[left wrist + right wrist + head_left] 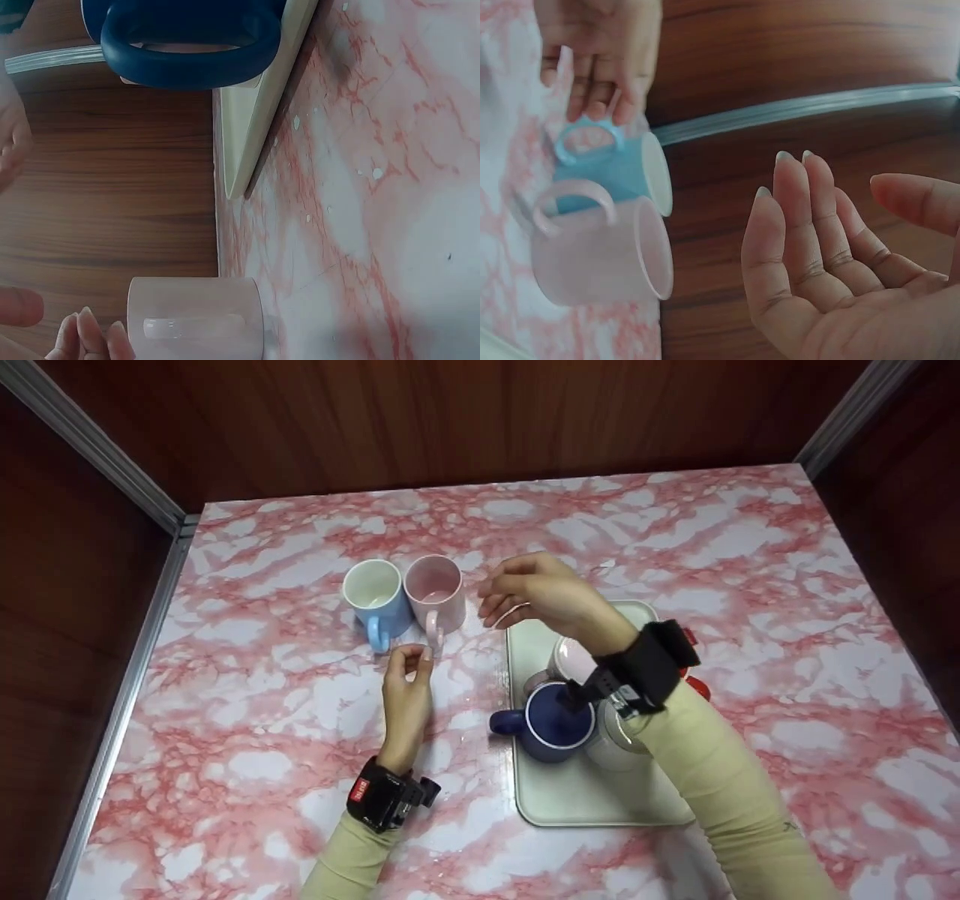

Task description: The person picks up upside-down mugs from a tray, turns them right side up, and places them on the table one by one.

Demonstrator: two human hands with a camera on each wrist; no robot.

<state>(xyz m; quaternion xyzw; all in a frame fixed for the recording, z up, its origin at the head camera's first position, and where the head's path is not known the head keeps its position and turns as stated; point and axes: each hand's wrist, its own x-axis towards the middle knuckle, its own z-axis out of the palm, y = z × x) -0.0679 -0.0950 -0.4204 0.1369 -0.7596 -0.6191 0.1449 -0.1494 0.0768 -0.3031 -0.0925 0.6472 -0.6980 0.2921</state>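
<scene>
Left fingers, right fingers, both relaxed, empty, near pink mug, red label illegible

The light-blue cylindrical mug is creamy white inside, the pale-pink cylindrical mug pink throughout, the navy-blue round mug white-rimmed, the flat rectangular tray cream, the tabletop marbled red and white, the wooden-looking back panel grained reddish-brown.

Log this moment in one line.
left hand: empty, near light-blue mug; right hand: empty, near pink mug; navy mug: on tray
</scene>
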